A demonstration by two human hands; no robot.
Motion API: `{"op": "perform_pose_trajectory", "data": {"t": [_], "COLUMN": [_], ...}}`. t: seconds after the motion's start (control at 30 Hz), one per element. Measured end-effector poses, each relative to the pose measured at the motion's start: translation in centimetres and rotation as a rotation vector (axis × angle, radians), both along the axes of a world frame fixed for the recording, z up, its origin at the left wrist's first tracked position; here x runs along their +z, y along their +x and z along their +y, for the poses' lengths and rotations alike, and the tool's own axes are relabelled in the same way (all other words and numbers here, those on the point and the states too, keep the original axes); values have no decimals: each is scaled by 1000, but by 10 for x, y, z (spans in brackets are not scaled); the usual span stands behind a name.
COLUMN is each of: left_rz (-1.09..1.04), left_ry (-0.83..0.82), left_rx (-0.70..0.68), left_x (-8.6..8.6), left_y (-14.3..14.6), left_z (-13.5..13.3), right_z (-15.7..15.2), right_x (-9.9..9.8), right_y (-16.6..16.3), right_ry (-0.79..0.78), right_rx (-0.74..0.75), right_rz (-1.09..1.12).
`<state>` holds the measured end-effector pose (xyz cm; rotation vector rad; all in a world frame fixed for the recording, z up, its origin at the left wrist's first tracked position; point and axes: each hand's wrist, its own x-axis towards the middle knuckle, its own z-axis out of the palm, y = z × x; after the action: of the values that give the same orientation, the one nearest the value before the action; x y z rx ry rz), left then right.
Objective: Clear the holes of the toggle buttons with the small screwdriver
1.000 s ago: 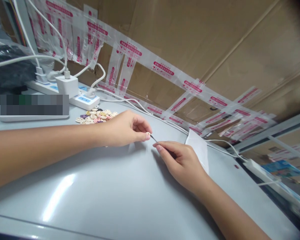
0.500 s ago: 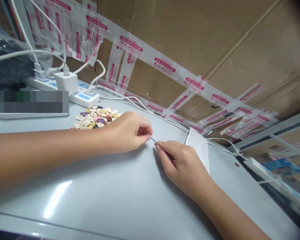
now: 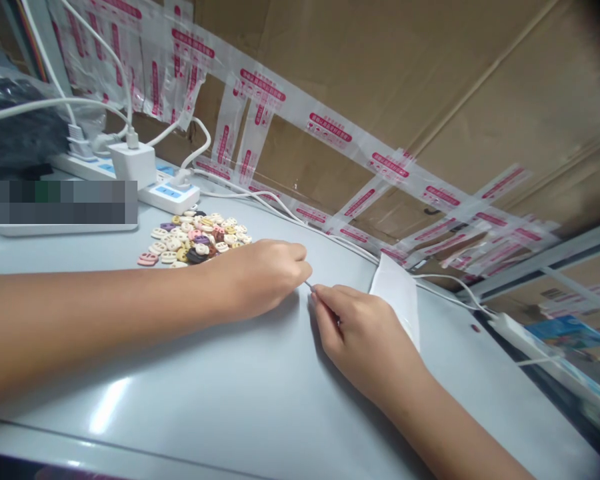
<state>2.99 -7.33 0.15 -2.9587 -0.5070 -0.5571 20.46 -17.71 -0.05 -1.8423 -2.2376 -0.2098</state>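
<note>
Left hand: your left hand point(image 3: 260, 277) rests on the table point(image 3: 230, 393) at frame centre, fingers curled shut at the tip of the pin point(image 3: 309, 287); the pictures do not show what they pinch now.
Right hand: your right hand point(image 3: 365, 340), just right of centre, pinches the pin's other end between thumb and forefinger, the fingertips closed on it.
Change: a second ago a small pale bead sat in plain view at your left fingertips, against the pin's tip; since then the two hands have closed in and dropped lower, and the bead is hidden in the left fist.
Meaning: the bead is probably sliding onto the pin, but this is a judgement; the joint itself is covered.
Beads: a loose pile point(image 3: 195, 241) of cream, pink, yellow and dark beads lies behind your left wrist, left of centre.
Other things: a power strip point(image 3: 167, 193) with a white charger point(image 3: 133, 163) in the upper left; a white card point(image 3: 397, 297) beside your right hand.
Writing: clear tape point(image 3: 330, 133) on the cardboard carries red print, too small to read; a label at the left is blurred out.
</note>
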Motion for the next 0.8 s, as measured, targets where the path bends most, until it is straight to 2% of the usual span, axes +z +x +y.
{"op": "perform_pose_trajectory", "data": {"t": [0.17,0.33,0.4,0.5,0.7,0.8], "left_rz": [37,16,28,-34,-350,-395], "left_ry": [98,177,158,-66,-818,-1019], "left_rx": [-71,-130,-126,-50,215,287], "left_x": [1,-7,-10,-9,5,10], "left_y": [0,4,6,5,-3,-4], "left_z": [-4,-5,-4,1,16,18], "right_z": [0,0,0,1,3,2], "right_x": [-2,-4,-5,-3,9,12], "right_y": [-1,-4,-5,-3,3,4], "right_ry": [-21,-63,-84,-110,-120,-89], "right_rx": [-19,-44,-55,-61,-28,2], "right_rz": [-43,-46,-42,-8,155,203]}}
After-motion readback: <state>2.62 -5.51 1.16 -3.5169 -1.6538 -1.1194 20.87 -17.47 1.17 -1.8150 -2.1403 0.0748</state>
